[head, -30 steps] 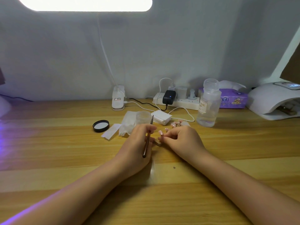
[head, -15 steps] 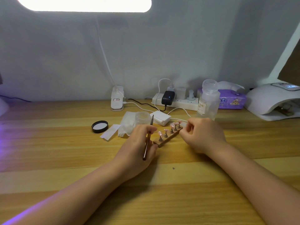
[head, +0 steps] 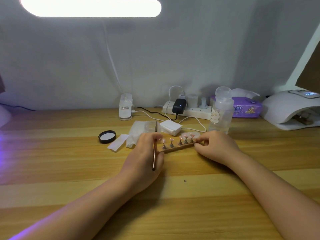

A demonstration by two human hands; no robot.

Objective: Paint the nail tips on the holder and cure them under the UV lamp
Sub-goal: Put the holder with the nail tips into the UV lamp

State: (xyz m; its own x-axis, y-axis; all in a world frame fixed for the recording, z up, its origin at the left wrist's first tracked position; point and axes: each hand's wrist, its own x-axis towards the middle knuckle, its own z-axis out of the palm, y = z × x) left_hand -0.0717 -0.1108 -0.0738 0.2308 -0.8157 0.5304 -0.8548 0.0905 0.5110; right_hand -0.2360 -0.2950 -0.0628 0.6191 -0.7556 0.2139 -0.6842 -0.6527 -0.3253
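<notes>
Between my two hands, mid-surface, the nail tip holder now lies nearly crosswise to me, five nail tips upright on their pegs. A second ago my right hand covered it; half a second ago it sat diagonal. Since then my right hand has slid out to the holder's right end and pinches it there with curled fingers, swinging the bar round. My left hand hasn't moved: fingers clenched on the brush, bristles up and away from the tips, thumb side touching the holder's left end.

Read: the holder is being squared up and steadied, so painting hasn't resumed. Tips look pinkish, but I can't tell how many are coated.

Room:
- near side: bare surface all the way to me, the best place to pull the holder back.
- far side is tight: the small clear jar, tissue, white block and a white cable sit just behind the holder.
- the clear bottle stands just behind my right hand; an elbow swing could tip it.
- black lid to the left, apart.
- UV lamp is far right at the frame edge, mouth facing me; the path to it runs in front of the bottle and looks open.
</notes>
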